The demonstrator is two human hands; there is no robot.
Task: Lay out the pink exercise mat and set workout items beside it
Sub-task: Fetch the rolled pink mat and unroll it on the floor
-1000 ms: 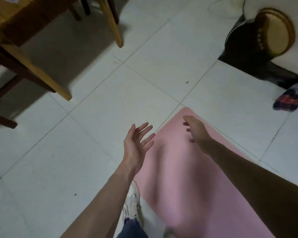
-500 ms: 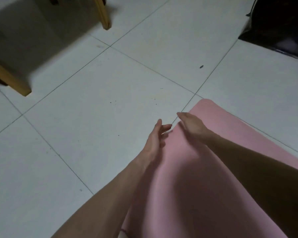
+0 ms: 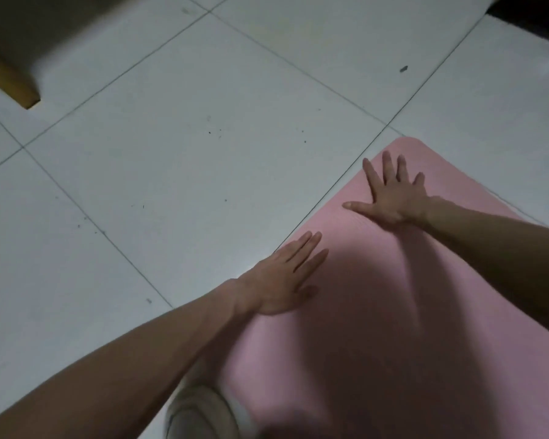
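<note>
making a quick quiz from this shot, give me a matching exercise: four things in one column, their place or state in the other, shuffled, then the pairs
Things:
1. left hand
2. right hand
3. table leg
4. shoe

Places or states:
A. bottom edge of the view, beside the mat
B. fingers together, flat at the mat's left edge
C. top left, on the floor
D. fingers spread, flat near the mat's far corner

Pairs: 1-B, 2-D, 3-C, 4-A
</note>
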